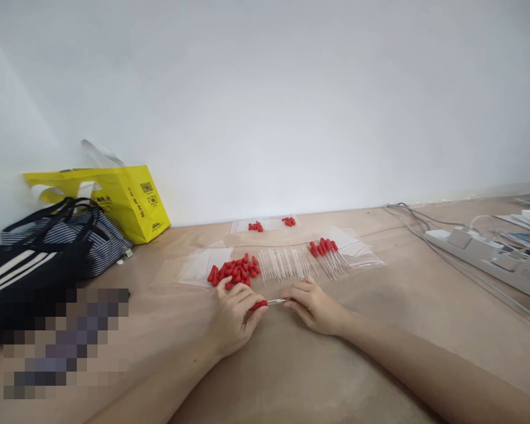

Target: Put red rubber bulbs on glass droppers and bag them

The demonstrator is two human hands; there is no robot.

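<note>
Both hands in facing pinches

Head-worn view, forward and downward

A yellow bag that stood near the white wall, a striped bag before it, a power strip that lay beside gray cables

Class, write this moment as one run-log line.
left hand: holds red bulb | right hand: holds clear tube | bulb meets tube | loose bulbs: beyond left hand
</note>
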